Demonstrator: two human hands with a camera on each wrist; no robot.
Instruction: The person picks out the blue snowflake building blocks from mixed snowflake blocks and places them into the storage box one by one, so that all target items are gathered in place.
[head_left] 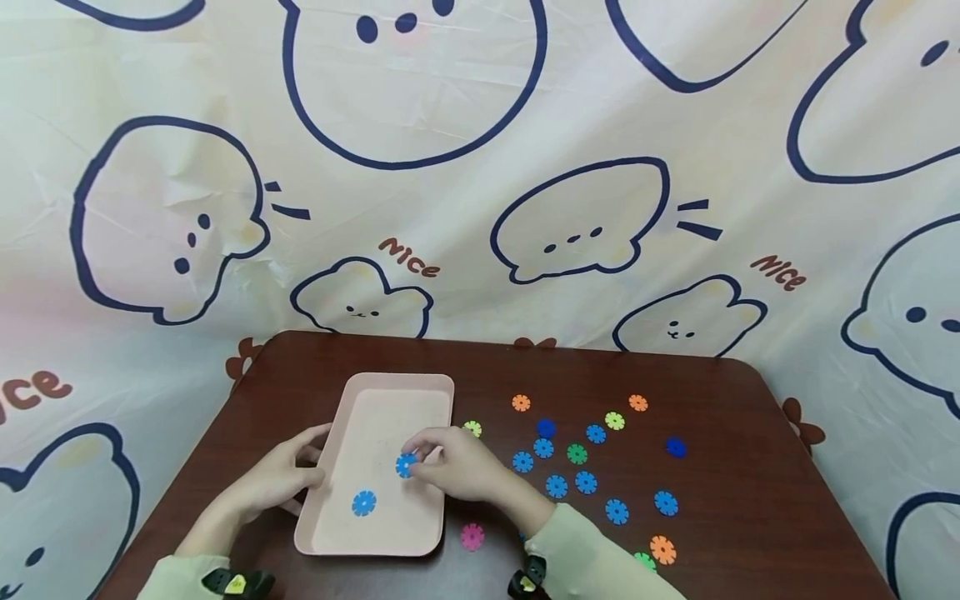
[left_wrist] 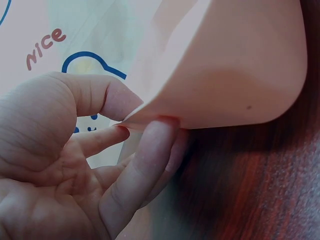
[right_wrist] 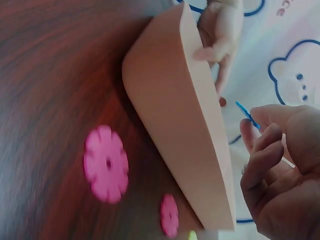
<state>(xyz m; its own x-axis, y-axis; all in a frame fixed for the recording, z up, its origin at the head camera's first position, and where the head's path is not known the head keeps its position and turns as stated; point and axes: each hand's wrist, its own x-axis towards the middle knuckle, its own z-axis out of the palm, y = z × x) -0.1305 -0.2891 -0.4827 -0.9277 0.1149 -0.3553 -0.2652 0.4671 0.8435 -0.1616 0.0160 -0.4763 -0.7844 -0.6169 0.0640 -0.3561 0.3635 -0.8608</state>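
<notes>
My right hand [head_left: 461,465] pinches a blue notched plastic disc [head_left: 404,465] between thumb and fingertips, over the right side of a pale pink tray [head_left: 341,446]. In the right wrist view the same blue disc [right_wrist: 247,114] shows edge-on at the fingertips, above the rim. A second blue disc [head_left: 363,503] lies flat on the tray floor, near its front. At the left long side, my left hand [head_left: 273,475] holds the tray's rim. The left wrist view shows that hand's thumb on the rim and its fingers under the tray wall [left_wrist: 240,65].
Right of the tray, several notched discs lie scattered on the dark wooden table [head_left: 720,517], among them a pink disc [head_left: 472,537], an orange disc [head_left: 663,550], a green disc [head_left: 577,454] and a dark blue disc [head_left: 676,447]. A cartoon-printed cloth [head_left: 465,208] hangs behind the table.
</notes>
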